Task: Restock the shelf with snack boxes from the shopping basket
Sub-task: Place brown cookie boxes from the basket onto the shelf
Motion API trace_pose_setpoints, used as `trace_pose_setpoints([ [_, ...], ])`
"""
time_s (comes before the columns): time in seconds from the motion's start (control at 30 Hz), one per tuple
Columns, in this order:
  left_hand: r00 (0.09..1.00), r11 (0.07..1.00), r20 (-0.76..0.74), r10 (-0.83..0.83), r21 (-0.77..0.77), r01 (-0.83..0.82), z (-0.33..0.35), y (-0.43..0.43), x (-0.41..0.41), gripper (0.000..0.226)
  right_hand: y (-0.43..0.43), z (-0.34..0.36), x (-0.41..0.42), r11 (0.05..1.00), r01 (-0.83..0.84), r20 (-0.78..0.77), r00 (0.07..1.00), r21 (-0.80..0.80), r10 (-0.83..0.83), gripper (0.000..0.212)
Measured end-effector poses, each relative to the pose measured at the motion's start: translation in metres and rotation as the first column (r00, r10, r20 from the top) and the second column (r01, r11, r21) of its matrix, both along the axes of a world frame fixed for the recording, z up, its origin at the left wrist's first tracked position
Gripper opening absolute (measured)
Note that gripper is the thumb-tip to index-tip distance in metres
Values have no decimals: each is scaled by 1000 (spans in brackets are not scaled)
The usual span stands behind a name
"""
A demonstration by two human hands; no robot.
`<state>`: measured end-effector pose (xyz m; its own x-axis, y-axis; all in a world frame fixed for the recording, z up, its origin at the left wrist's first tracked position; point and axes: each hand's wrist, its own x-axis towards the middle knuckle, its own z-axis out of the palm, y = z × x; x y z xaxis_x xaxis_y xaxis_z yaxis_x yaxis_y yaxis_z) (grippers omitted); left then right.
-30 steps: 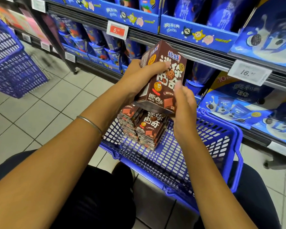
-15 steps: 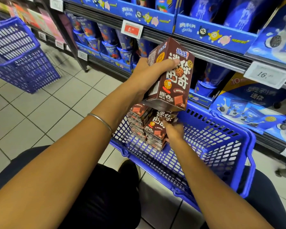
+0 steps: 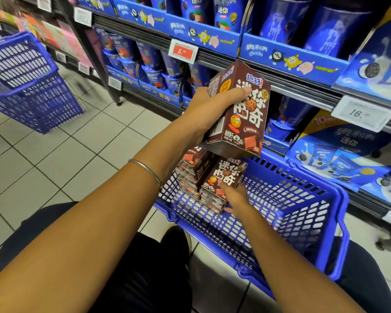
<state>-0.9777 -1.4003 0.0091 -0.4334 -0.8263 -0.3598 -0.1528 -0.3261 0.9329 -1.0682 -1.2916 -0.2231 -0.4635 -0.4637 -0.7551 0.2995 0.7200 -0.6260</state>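
Left hand wraps a brown snack box, thumb across its front, and holds it tilted in the air in front of the shelf, above the basket's far end. Box front: large white characters 迷你曲奇, a cartoon cookie, a chocolate square at the bottom; QR code on the side panel (small print unreadable).

Right hand reaches into the blue shopping basket. Its thumb lies on the top face of a stack of boxes with the same print, and its fingers curl against the stack's near side, gripping it. A second stack sits just left, touching it.

Shelf stock: blue cups and packs marked 奥利奥 and 迷你, with sandwich-cookie pictures. Red price tag reads "5."; white price tag reads "16." (decimals blurred).

Floor: pale square tiles with dark grout. Another blue basket stands far left. Thin metal bangle on the left wrist.
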Motion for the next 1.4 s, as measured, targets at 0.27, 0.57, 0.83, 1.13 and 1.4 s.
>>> trace_pose_setpoints([
  [0.27, 1000, 1000, 7, -24, -3, 24, -5, -9, -7, 89, 38, 27, -32, 991, 52, -4, 999, -122, -53, 20],
  [0.57, 996, 995, -12, 88, -56, -88, -13, -11, -7, 92, 72, 112, -59, 802, 228, 102, 973, -552, -206, 28],
  [0.83, 987, 969, 150, 52, -246, -14, -31, 11, -12, 101, 55, 163, -57, 676, 190, 180, 980, -712, -86, 34],
  [1.13, 991, 980, 132, 6, -197, 21, -40, 33, -23, 101, 56, 162, -43, 694, 266, 379, 925, -669, 12, 57],
  [1.4, 970, 987, 231, -73, -122, 103, -24, 47, -30, 126, 55, 168, -46, 689, 256, 296, 953, -678, -62, 59],
])
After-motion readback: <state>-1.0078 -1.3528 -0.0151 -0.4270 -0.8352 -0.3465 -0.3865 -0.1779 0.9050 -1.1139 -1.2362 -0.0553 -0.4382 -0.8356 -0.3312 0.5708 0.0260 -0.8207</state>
